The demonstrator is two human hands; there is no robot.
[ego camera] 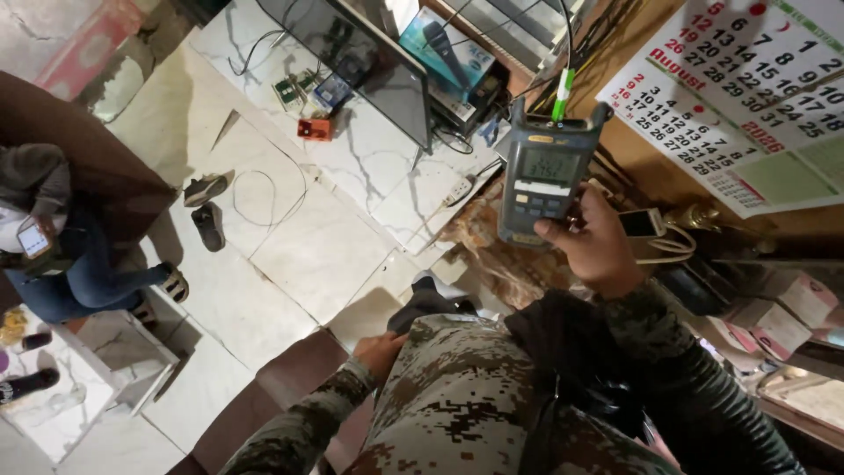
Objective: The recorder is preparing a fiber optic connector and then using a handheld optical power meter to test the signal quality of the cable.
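Note:
My right hand (600,243) is raised and holds a grey-blue handheld meter (543,174) with a small lit screen and buttons. A green-tipped white cable connector (562,94) is plugged into the meter's top. My left hand (380,351) rests on my thigh, fingers curled against the camouflage trousers (457,396). Both sleeves are camouflage-patterned.
A dark flat screen (365,66) leans on the marble floor (299,246) beside a boxed microphone (444,53), power strip (459,189) and loose wires. A wall calendar (747,97) hangs at the right. Another person (61,255) sits at the left holding a phone. Shoes (207,211) lie on the floor.

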